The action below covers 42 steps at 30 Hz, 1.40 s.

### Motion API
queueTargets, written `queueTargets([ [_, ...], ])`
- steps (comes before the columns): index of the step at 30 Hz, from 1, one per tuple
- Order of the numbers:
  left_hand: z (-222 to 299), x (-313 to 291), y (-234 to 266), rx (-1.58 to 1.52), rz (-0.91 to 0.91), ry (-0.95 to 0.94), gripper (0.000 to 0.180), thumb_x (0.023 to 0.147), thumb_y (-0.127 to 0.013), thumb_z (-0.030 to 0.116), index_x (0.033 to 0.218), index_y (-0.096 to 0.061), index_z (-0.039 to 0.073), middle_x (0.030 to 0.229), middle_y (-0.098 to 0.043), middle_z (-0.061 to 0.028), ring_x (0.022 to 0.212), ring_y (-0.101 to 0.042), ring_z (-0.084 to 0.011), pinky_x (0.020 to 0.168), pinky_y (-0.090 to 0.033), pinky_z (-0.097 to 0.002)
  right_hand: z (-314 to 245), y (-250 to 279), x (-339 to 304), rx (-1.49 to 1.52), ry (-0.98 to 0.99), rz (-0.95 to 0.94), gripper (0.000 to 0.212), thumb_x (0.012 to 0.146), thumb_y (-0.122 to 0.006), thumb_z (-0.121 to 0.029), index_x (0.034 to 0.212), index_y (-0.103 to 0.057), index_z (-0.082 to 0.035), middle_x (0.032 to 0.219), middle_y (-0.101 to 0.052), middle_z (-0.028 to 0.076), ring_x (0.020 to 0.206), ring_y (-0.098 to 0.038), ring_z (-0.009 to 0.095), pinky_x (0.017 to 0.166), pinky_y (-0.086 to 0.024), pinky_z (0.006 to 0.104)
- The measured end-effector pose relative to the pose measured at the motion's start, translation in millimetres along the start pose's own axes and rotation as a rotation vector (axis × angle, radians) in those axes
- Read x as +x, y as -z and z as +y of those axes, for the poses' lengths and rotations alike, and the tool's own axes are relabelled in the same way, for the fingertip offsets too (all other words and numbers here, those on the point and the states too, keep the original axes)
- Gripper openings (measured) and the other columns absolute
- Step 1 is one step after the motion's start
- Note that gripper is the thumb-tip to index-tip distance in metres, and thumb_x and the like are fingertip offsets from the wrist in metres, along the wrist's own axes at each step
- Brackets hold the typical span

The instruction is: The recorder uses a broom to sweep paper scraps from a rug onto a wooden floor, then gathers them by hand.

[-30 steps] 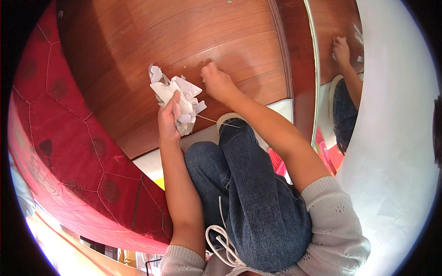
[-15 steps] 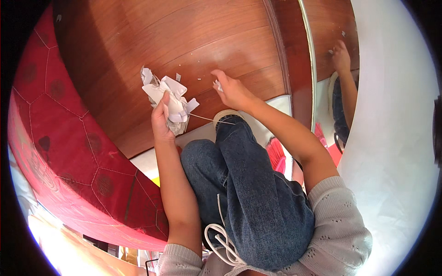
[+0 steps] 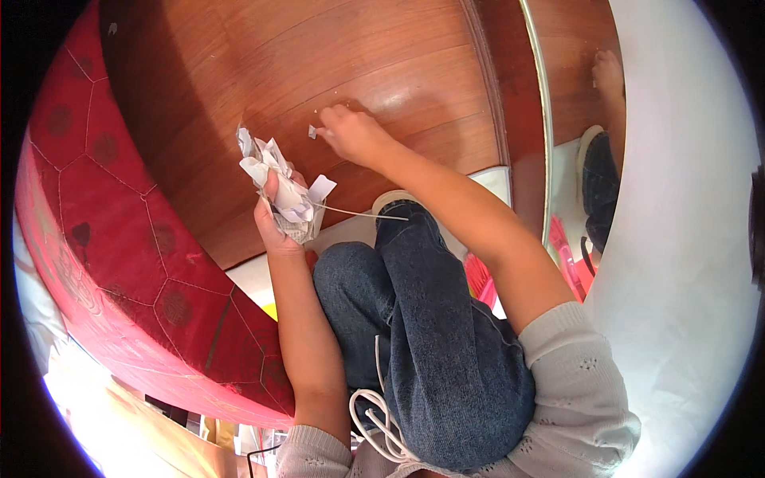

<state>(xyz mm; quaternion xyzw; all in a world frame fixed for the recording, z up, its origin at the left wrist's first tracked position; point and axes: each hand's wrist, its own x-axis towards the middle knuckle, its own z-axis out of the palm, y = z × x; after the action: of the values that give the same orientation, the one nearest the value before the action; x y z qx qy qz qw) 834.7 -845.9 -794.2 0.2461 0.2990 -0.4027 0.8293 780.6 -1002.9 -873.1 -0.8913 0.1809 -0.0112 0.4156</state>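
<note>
A crumpled bundle of torn white paper scraps (image 3: 291, 195) fills my left hand (image 3: 275, 215), whose fingers and thumb wrap round it. Some pieces stick out at its top and side. My right hand (image 3: 351, 134) is low over the brown wooden boards (image 3: 398, 48), palm down with the fingers curled in. The thumb tip meets the edge of a small pale paper scrap (image 3: 312, 131) on the boards. Whatever else lies inside the right hand is hidden. Tiny white bits are scattered just beyond its fingers.
A red quilted cushioned edge (image 3: 119, 207) curves along the left. At the right stands a mirror (image 3: 582, 103) that reflects my right arm. A pink brush (image 3: 478, 279) is beside my bent, denim-clad knees (image 3: 446, 342). A white surface (image 3: 677, 239) rises at far right.
My right hand has moved left and closed down at the loose paper scrap; white paper showed in its fingers before. My left hand has tilted a little with the paper bundle.
</note>
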Motion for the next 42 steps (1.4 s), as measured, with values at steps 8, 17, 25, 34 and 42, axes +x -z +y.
queueTargets([
  [8,-2,-3,-13,0.174,0.088,-0.066,0.026,0.080,-0.058,0.016,0.101,-0.052,0.002,0.083,-0.058,-0.0098,0.072,-0.058,-0.0200,0.060,-0.049,-0.0300,-3,-33,21,-0.358,0.063,-0.082,0.021,0.080,-0.055,-0.023,0.078,-0.048,-0.003,0.077,-0.056,0.015,0.063,-0.061,0.027,0.050,-0.050,0.0369],
  [17,8,-11,-18,0.150,0.073,0.037,0.025,0.081,-0.057,0.017,0.100,-0.053,0.003,0.079,-0.060,-0.0080,0.065,-0.060,-0.0191,0.056,-0.050,-0.0299,0,87,-1,0.956,-0.740,0.108,0.015,0.083,-0.048,-0.016,0.073,-0.050,-0.006,0.056,-0.046,0.002,0.040,-0.044,0.011,0.032,-0.032,0.0252],
  [25,16,-53,-61,0.469,0.091,0.048,0.025,0.082,-0.055,0.013,0.103,-0.051,0.000,0.084,-0.061,-0.0080,0.068,-0.061,-0.0182,0.059,-0.051,-0.0305,-102,149,-28,1.742,-0.675,-0.272,0.021,0.085,-0.047,-0.018,0.067,-0.043,-0.008,0.055,-0.039,0.000,0.039,-0.032,0.006,0.031,-0.022,0.0201],
  [34,24,-92,-110,0.662,0.123,0.064,0.023,0.078,-0.060,0.009,0.099,-0.054,0.001,0.084,-0.058,-0.0032,0.071,-0.057,-0.0103,0.060,-0.046,-0.0241,-147,154,-37,1.903,-0.607,-0.161,0.024,0.087,-0.042,-0.021,0.067,-0.043,-0.008,0.055,-0.039,0.000,0.037,-0.031,0.005,0.029,-0.023,0.0196],
  [42,56,-74,-59,1.032,-0.010,0.147,0.027,0.077,-0.060,0.006,0.101,-0.051,-0.001,0.084,-0.057,-0.0032,0.072,-0.057,-0.0117,0.063,-0.046,-0.0257,-134,93,-82,1.914,-0.610,-0.080,0.024,0.087,-0.043,-0.024,0.068,-0.043,-0.009,0.050,-0.036,0.000,0.037,-0.031,0.005,0.030,-0.023,0.0196],
])
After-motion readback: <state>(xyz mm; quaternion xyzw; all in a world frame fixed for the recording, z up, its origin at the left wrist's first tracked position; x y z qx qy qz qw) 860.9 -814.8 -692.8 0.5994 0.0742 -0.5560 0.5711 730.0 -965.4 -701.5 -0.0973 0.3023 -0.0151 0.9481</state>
